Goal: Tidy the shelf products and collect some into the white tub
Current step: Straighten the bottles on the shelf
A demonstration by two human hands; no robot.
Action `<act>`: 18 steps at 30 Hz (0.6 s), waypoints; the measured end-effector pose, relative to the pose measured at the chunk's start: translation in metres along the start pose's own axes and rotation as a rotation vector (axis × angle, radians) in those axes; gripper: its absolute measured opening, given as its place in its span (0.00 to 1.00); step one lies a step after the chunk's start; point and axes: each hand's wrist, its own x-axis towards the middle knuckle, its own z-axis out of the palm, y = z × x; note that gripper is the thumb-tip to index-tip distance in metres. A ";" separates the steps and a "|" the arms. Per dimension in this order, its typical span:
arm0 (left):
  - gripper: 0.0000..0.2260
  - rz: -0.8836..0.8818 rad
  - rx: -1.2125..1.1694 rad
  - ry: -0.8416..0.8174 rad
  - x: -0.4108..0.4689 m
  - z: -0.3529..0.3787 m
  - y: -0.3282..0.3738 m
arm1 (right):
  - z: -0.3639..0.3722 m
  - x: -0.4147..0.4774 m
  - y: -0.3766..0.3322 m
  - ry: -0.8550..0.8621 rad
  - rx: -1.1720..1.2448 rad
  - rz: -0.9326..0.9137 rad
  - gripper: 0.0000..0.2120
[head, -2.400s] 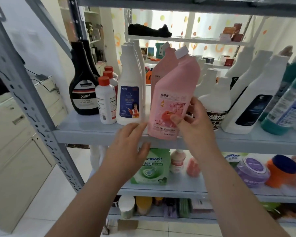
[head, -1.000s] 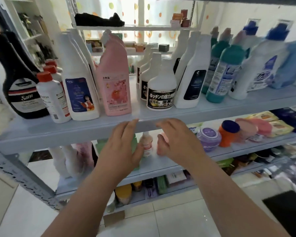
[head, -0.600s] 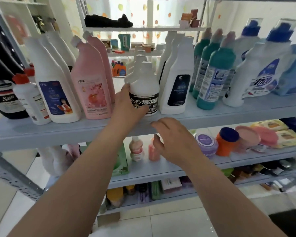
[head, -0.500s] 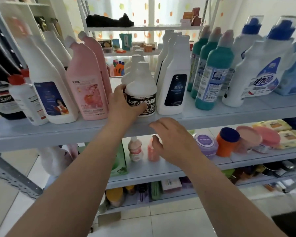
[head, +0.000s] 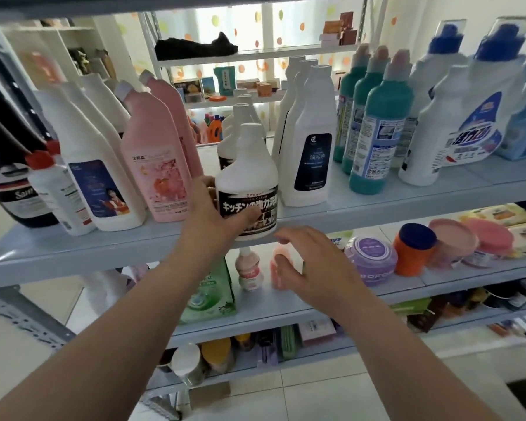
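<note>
While the left hand (head: pixel 213 217) grips the white bottle with the black label (head: pixel 249 165), with the thumb across the label and the fingers curled behind it, the right hand (head: pixel 313 268) hovers lower down, fingers spread and relaxed, holding nothing. The bottle is at the front edge of the upper shelf (head: pixel 104 247), between a pink bottle (head: pixel 155 165) and a tall white bottle with a dark blue label (head: pixel 313 153). Whether its base rests on the shelf, I cannot tell.

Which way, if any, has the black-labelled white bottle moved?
Yes: the left hand has pulled the black-labelled white bottle forward, past the shelf edge.
</note>
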 end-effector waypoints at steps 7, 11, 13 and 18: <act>0.26 -0.217 -0.379 -0.164 -0.103 -0.038 -0.021 | 0.023 -0.045 -0.053 0.028 0.954 0.388 0.13; 0.31 -0.322 -0.586 -0.281 -0.135 -0.037 -0.037 | 0.036 -0.056 -0.084 0.021 1.596 0.622 0.28; 0.28 -0.413 -0.751 -0.362 -0.143 -0.037 -0.047 | 0.049 -0.064 -0.089 0.049 1.722 0.677 0.23; 0.29 -0.682 -0.843 -0.491 -0.154 -0.037 -0.070 | 0.073 -0.091 -0.092 0.016 1.740 0.576 0.38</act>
